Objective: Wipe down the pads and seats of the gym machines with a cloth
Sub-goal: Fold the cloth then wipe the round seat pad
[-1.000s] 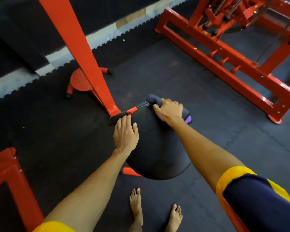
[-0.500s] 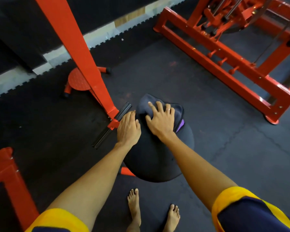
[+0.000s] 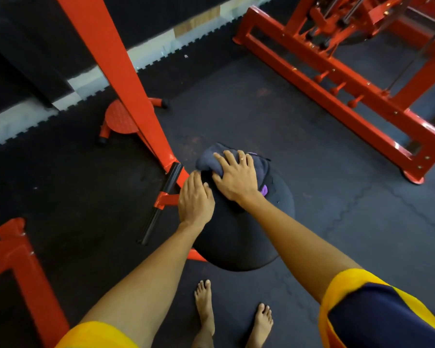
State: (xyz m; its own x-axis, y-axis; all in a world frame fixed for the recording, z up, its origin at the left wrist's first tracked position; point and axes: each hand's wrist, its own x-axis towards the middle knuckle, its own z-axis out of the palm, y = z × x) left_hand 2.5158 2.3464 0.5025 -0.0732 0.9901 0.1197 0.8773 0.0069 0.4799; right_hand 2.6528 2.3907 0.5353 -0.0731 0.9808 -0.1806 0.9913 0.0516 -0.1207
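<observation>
While your left hand rests flat, fingers together, on the left edge of the rounded black seat, your right hand presses the dark cloth with spread fingers at its far end, so most of the seat lies toward you.

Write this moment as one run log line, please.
stage: seat wipe | right hand: presses cloth flat on seat | left hand: rests flat on seat edge | cloth: at seat's far end
</observation>
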